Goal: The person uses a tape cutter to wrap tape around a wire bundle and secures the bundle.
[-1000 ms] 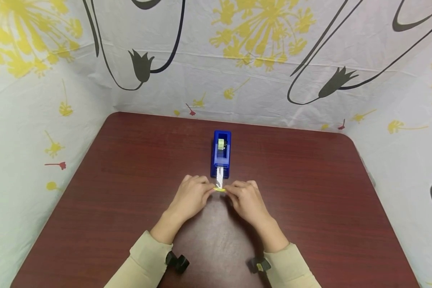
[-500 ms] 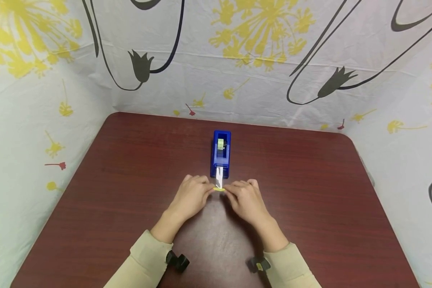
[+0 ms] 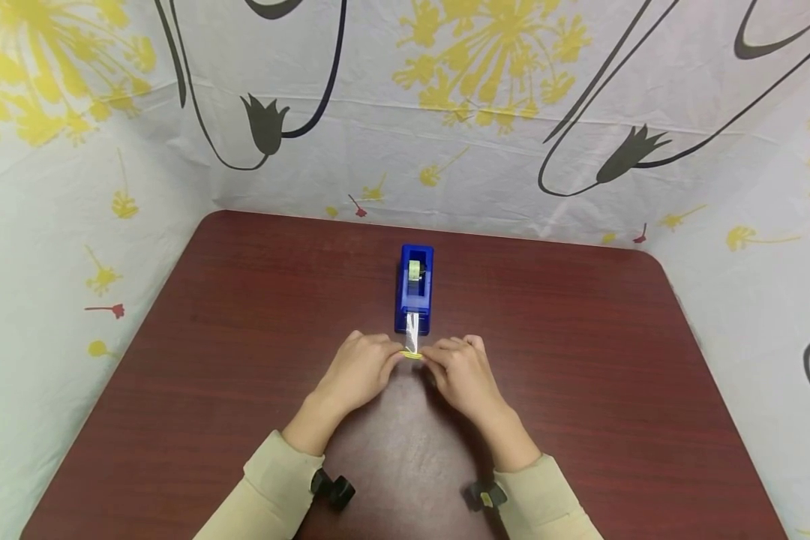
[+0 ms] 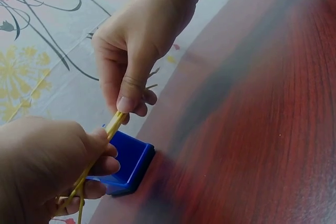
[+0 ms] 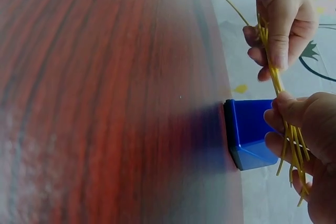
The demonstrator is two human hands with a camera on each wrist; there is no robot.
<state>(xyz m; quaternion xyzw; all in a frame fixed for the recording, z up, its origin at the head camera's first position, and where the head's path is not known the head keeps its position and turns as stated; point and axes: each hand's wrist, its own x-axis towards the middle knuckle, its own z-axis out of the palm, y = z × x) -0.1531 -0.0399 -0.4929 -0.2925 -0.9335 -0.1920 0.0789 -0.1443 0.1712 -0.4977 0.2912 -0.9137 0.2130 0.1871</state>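
My left hand (image 3: 361,369) and right hand (image 3: 464,379) face each other over the middle of the table. Between them they pinch a small bundle of thin yellow strands (image 5: 275,80), each with thumb and fingers near its middle. Loose strand ends fan out past both hands in the right wrist view. A strip of clear tape (image 3: 412,331) runs from the blue tape dispenser (image 3: 415,302) to the bundle, between the fingertips. In the left wrist view the dispenser (image 4: 126,156) shows just behind the fingers, partly covered by my left hand.
The dispenser carries a small tape roll (image 3: 415,271) and stands on a dark red wooden table (image 3: 256,315). White patterned sheets (image 3: 486,172) hang along the table's back and sides. Black wrist cameras (image 3: 340,492) sit at both beige cuffs.
The left hand's fingers have shifted slightly on the bundle. The right hand, the tape strip and the dispenser stay in nearly the same places.
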